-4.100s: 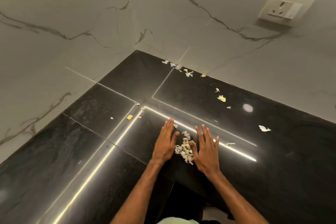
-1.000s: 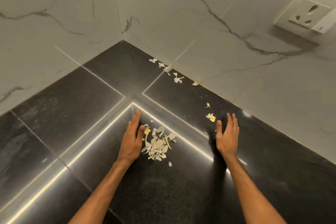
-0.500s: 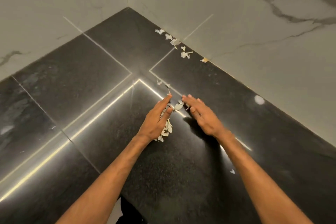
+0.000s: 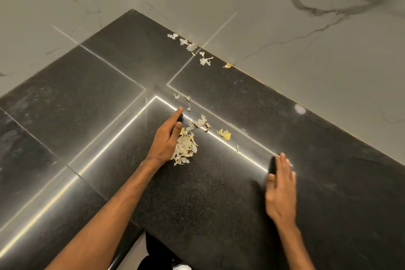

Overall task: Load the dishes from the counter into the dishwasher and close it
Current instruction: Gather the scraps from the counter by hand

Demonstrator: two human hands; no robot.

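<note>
Black polished stone forms the counter (image 4: pixel 219 199), which runs into a corner of pale, marble-veined wall tiles (image 4: pixel 285 17). From my remote seat I read the scene as follows.

1. Surface: bright strip-light reflections (image 4: pixel 98 153) cross the counter in an L shape.

2. Position of the left hand (image 4: pixel 166 138): it stands on its edge on the counter, fingers straight and held together, gripping nothing. Its palm side touches the left flank of a pile of pale peelings (image 4: pixel 185 149).

3. Position of the right hand (image 4: pixel 281 188): palm down over the counter, fingers straight and close together, holding nothing. It is motion-blurred, so I cannot tell whether it touches the stone. It lies well apart from the pile, to the right.

4. Loose debris: several stray peelings (image 4: pixel 202 121) lie just beyond the pile. A yellow scrap (image 4: pixel 225 135) lies between the two hands, nearer the pile. A few small flakes (image 4: pixel 188 99) sit just past the left fingertips. A row of white scraps (image 4: pixel 191 47) lies along the foot of the right-hand wall, near the corner.

5. Task items: I see the counter only; I cannot tell from this view where the dishes or the dishwasher stand
</note>
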